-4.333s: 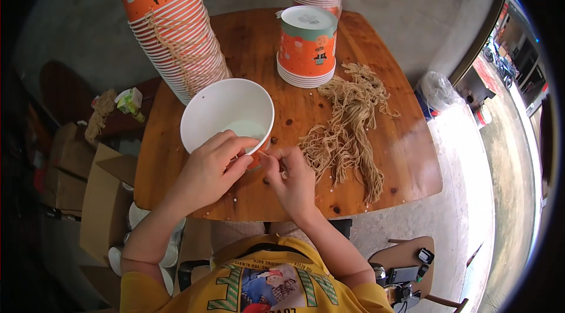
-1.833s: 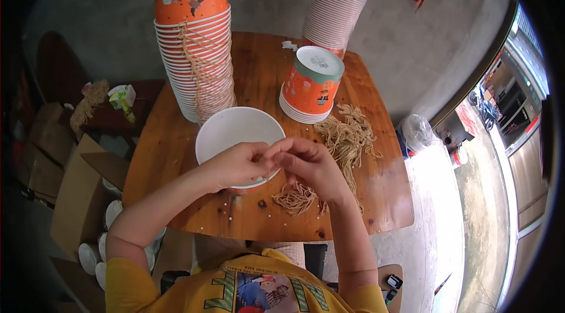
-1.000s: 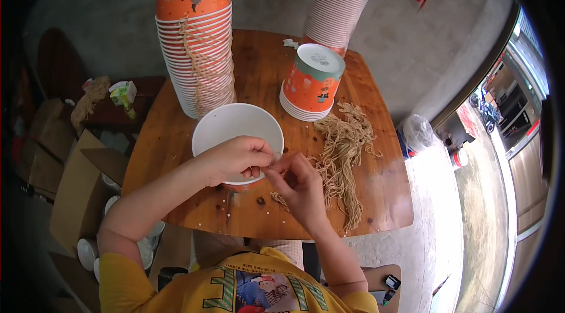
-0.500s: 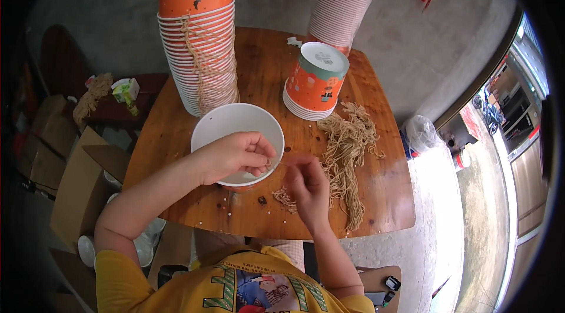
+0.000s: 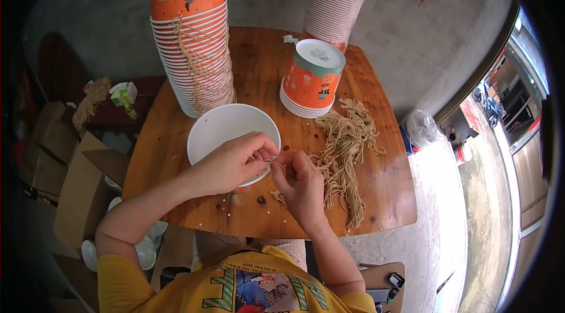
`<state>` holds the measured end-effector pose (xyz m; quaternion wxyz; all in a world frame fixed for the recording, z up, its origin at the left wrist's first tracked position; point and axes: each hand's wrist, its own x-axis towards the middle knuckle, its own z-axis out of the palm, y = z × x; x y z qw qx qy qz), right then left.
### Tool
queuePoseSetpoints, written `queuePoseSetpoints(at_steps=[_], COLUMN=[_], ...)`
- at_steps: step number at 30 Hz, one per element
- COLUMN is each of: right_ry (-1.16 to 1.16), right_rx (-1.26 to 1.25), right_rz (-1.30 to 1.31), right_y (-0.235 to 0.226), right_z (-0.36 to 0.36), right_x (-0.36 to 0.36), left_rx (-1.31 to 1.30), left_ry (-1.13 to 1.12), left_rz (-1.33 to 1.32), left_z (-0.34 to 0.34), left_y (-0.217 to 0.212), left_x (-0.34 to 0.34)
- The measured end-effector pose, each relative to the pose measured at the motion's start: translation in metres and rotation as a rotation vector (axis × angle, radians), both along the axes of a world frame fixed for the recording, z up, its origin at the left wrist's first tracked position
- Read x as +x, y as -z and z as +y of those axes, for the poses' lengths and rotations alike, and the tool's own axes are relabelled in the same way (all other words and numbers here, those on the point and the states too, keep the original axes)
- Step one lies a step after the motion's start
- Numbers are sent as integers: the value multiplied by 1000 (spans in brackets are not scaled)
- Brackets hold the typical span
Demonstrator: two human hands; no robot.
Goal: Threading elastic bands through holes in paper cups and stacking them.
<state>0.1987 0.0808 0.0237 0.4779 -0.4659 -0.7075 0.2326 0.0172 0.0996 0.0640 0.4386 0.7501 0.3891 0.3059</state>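
Note:
An upright paper bucket [image 5: 226,127], white inside and orange outside, stands near the middle of the table. My left hand [image 5: 232,163] lies over its near right rim, fingers closed on a thin beige string [image 5: 272,161]. Close beside it, my right hand [image 5: 301,186] pinches the same string, so both sets of fingertips nearly meet at the rim. How the string is fixed to the bucket is hidden by the fingers. To the right of my right hand lies a loose heap of beige strings [image 5: 347,160].
A tall stack of upside-down orange buckets [image 5: 191,65] with strings hanging down its side rises behind the bucket. A short upside-down stack [image 5: 312,80] and a plastic-wrapped stack [image 5: 336,4] stand at back right. An open cardboard box [image 5: 85,186] sits left of the table [image 5: 376,213].
My right hand has moved left to meet my left hand at the bucket's rim; the gap between their fingertips has closed. The view has shifted slightly.

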Motion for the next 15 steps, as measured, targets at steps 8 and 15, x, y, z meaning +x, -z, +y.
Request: queuePoseSetpoints(at_steps=[8,15], right_ry=[32,63], right_rx=[12,129], right_rz=[-21,-114], right_y=[2,10], right_z=[-4,-6], right_x=[-5,-7], left_rx=[238,402], left_ry=[-80,-204], left_rz=[215,250], left_z=[-6,-13], left_y=[2,6], left_x=[2,9])
